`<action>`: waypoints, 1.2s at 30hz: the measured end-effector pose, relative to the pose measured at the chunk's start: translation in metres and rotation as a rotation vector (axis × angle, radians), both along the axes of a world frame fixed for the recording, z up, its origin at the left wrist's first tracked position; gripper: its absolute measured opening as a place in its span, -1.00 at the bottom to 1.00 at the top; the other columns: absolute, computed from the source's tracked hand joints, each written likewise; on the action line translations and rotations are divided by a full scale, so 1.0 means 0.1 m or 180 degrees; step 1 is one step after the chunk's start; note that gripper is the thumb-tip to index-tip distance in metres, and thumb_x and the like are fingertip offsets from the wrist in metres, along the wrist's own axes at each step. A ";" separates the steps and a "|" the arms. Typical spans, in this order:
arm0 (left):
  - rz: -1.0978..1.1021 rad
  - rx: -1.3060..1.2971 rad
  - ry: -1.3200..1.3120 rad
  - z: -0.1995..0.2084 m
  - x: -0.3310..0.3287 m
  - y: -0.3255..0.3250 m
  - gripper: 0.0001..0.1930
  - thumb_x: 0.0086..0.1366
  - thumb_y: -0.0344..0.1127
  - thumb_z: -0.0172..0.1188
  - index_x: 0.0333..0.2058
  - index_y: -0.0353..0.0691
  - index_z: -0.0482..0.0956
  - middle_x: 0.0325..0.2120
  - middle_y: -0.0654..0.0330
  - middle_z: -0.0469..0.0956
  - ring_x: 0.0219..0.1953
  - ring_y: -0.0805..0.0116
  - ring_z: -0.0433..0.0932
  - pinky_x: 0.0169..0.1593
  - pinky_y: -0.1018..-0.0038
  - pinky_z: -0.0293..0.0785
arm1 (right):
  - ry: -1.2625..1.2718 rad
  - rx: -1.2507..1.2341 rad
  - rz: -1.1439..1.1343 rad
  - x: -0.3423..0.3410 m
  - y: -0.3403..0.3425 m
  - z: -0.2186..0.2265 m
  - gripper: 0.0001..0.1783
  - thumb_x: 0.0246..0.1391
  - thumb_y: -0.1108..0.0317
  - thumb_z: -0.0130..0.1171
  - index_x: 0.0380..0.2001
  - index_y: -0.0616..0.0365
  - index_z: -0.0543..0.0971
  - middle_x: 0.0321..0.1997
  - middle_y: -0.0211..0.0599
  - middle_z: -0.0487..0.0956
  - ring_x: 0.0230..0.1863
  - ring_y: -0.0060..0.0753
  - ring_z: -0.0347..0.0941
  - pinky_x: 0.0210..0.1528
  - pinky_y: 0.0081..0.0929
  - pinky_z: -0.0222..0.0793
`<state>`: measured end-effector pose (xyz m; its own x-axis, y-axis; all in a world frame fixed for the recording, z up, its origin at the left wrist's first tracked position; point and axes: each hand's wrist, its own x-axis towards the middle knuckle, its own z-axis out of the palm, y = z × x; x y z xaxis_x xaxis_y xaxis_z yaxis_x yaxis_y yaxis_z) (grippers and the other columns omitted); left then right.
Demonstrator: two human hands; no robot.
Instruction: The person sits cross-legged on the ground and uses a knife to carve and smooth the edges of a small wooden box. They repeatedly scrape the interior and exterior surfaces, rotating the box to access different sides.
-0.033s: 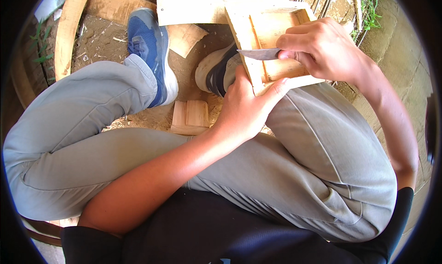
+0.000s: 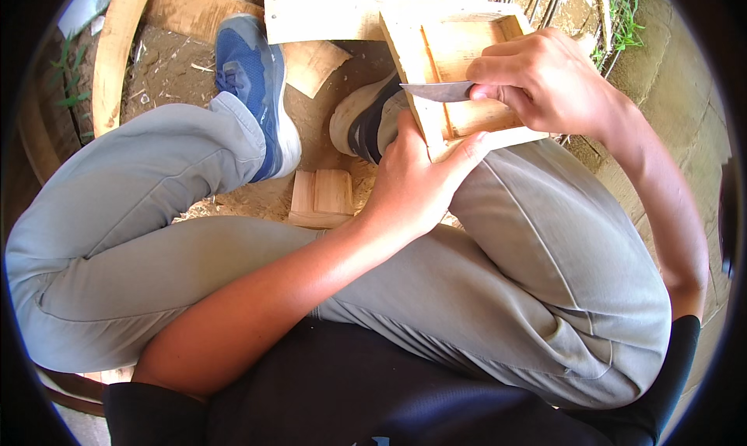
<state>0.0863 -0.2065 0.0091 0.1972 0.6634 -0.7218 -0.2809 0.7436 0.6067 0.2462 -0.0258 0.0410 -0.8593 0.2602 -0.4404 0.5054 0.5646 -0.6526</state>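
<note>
A shallow wooden box (image 2: 464, 47) with raised sides and a dividing strip rests tilted by my right knee. My left hand (image 2: 420, 173) grips its near left corner, thumb along the near side and fingers around the outside. In my right hand (image 2: 537, 80) is a knife (image 2: 440, 93), pinched between thumb and fingers. Its blade points left over the box, with the tip at the left side wall. The handle is mostly hidden inside my right hand.
A grooved wood block (image 2: 321, 197) lies on the dirt between my legs. Past my shoes (image 2: 253, 96) are a pale board (image 2: 327, 10), a curved wood strip (image 2: 117, 57) and other offcuts. Paving (image 2: 677, 135) runs along the right, with green plants (image 2: 626, 18) at its edge.
</note>
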 end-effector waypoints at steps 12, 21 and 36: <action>-0.0232 -0.0370 -0.0045 0.12 -0.09 0.12 -0.30 0.40 -0.01 0.30 0.17 -0.53 0.26 0.03 -0.20 0.55 0.09 0.01 0.59 0.15 0.21 0.48 | 0.0138 -0.0329 0.0058 -0.17 0.12 -0.01 -0.98 0.08 0.45 0.35 -0.39 0.11 0.69 -0.42 -0.35 0.72 -0.36 -0.19 0.67 -0.38 -0.24 0.50; -0.0103 -0.0262 -0.0119 0.10 -0.08 0.11 -0.32 0.40 -0.03 0.30 0.17 -0.54 0.27 0.02 -0.17 0.56 0.09 0.05 0.59 0.15 0.23 0.48 | -0.0145 -0.0711 0.0071 -0.25 0.18 -0.01 -0.96 0.11 0.45 0.32 -0.36 0.17 0.68 -0.37 -0.25 0.70 -0.24 -0.09 0.64 -0.24 -0.18 0.47; -0.0267 -0.0273 -0.0001 0.09 -0.11 0.11 -0.33 0.39 -0.03 0.32 0.16 -0.52 0.31 0.02 -0.15 0.55 0.09 0.07 0.58 0.15 0.23 0.47 | -0.0273 -0.0821 -0.0061 -0.23 0.15 -0.03 -0.95 0.15 0.42 0.29 -0.34 0.16 0.65 -0.36 -0.21 0.68 -0.25 -0.01 0.60 -0.23 -0.14 0.42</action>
<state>0.0751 -0.1957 0.0186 0.2496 0.5804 -0.7751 -0.2156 0.8137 0.5399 0.2227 -0.0112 0.0380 -0.8120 0.1458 -0.5651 0.5739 0.3750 -0.7280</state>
